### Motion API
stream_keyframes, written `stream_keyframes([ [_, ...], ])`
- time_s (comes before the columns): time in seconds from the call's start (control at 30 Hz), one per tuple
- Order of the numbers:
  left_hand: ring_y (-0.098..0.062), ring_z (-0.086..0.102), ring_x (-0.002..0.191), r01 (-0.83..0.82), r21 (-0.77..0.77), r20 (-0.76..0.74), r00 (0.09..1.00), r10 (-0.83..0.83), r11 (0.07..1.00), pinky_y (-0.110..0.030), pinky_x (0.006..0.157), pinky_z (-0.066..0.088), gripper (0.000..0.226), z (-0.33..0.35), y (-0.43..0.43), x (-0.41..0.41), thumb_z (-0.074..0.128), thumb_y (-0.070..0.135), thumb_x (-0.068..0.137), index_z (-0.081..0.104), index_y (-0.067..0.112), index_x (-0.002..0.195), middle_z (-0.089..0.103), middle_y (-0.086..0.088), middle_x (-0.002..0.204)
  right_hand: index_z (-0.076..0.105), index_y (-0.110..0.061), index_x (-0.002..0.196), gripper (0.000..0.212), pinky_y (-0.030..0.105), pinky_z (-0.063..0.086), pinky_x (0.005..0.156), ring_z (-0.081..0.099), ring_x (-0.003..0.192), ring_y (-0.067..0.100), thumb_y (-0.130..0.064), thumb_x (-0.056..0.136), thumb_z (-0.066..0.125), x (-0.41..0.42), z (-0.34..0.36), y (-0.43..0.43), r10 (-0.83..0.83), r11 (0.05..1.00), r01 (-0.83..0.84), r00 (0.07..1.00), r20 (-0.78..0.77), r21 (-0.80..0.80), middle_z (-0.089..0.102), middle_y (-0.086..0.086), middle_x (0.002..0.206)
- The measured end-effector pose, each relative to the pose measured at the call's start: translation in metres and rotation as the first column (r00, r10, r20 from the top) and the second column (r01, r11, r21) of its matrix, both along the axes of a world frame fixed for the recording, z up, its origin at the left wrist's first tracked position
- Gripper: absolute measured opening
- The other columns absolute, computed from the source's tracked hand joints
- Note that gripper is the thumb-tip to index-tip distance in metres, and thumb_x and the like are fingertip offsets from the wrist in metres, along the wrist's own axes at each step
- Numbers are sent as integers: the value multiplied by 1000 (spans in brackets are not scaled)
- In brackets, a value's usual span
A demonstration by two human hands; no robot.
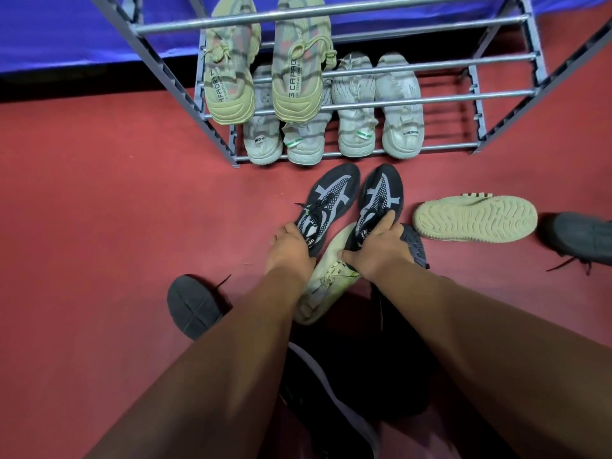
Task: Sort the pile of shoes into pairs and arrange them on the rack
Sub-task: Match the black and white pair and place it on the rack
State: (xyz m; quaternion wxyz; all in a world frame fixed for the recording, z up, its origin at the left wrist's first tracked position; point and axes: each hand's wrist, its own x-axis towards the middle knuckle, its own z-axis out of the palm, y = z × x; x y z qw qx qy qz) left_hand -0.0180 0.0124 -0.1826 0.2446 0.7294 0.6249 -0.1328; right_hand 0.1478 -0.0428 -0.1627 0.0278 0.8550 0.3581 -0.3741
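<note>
Two black sneakers with grey crossed straps lie side by side on the red floor before the metal rack (430, 64). My left hand (291, 250) grips the heel of the left black sneaker (331, 193). My right hand (381, 246) grips the heel opening of the right black sneaker (384, 190). Under my wrists lies a cream sneaker (328, 279). On the rack, a pair of olive sneakers (298, 61) sits on an upper tier and several pale grey sneakers (377, 107) on the bottom tier.
A cream sneaker (477, 218) lies sole-up to the right, with a dark shoe (583, 238) beyond it at the frame edge. A dark shoe (192, 306) lies sole-up on the left. Dark shoes (331, 392) sit between my forearms. A blue cloth (66, 31) hangs behind the rack.
</note>
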Motion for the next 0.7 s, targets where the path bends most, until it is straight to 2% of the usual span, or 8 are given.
stream_keyframes([
  [0.13, -32, 58, 112, -157, -77, 128, 978, 166, 985, -37, 91, 51, 62, 13, 6, 6, 78, 18, 79, 38, 2, 124, 53, -17, 121, -7, -3, 163, 129, 44, 46, 106, 50, 136, 38, -61, 81, 74, 4, 5, -3, -93, 993, 96, 995, -42, 63, 24, 18, 160],
  [0.23, -24, 58, 102, -253, -209, 181, 939, 292, 945, -32, 86, 51, 71, 32, 11, 14, 86, 24, 71, 36, 6, 117, 53, -8, 110, 7, -2, 160, 118, 40, 44, 104, 52, 132, 37, -54, 80, 76, 12, 19, -1, -183, 975, 192, 979, -86, 115, 28, 18, 154],
  [0.3, -17, 56, 88, -258, -288, 191, 928, 319, 922, -24, 73, 48, 69, 48, 15, 21, 88, 29, 69, 38, 8, 112, 52, 0, 94, 13, -3, 158, 112, 42, 45, 106, 51, 133, 39, -50, 79, 77, 20, 32, 1, -210, 969, 219, 973, -93, 112, 31, 18, 151],
  [0.4, -10, 56, 61, -156, -327, 235, 942, 240, 932, -19, 47, 41, 30, 78, 22, 30, 79, 27, 77, 64, 9, 97, 63, -2, 77, 18, -3, 156, 105, 41, 46, 104, 49, 133, 39, -50, 82, 74, 34, 58, 2, -214, 974, 220, 973, -86, 61, 34, 19, 149],
  [0.5, -20, 59, 65, -45, -396, 308, 934, 179, 917, -25, 60, 46, 15, 111, 25, 33, 71, 27, 77, 67, 13, 80, 65, -6, 79, 35, 2, 153, 94, 42, 52, 104, 55, 128, 38, -49, 81, 69, 51, 92, 5, -157, 987, 155, 985, -68, -36, 46, 22, 146],
  [0.57, -26, 59, 73, 5, -429, 356, 920, 164, 903, -36, 72, 52, 16, 135, 24, 37, 70, 27, 76, 67, 13, 82, 64, -9, 82, 63, 2, 127, 63, 38, 58, 88, 66, 112, 37, -42, 81, 66, 61, 114, 6, -112, 994, 112, 990, -87, -5, 64, 22, 128],
  [0.6, -26, 58, 74, 19, -425, 376, 913, 158, 905, -38, 74, 53, 18, 146, 22, 40, 70, 28, 77, 68, 12, 84, 64, -9, 83, 70, 0, 109, 47, 35, 56, 77, 69, 104, 36, -38, 81, 67, 65, 126, 6, -78, 997, 79, 993, -89, 11, 69, 21, 118],
  [0.7, -25, 56, 69, 22, -361, 426, 893, 144, 932, -36, 69, 48, 15, 176, 18, 51, 69, 26, 81, 67, 12, 77, 61, -6, 71, 67, -6, 81, 26, 32, 48, 59, 68, 86, 32, -32, 81, 71, 75, 157, 1, -26, 998, 31, 997, -78, 63, 72, 17, 99],
])
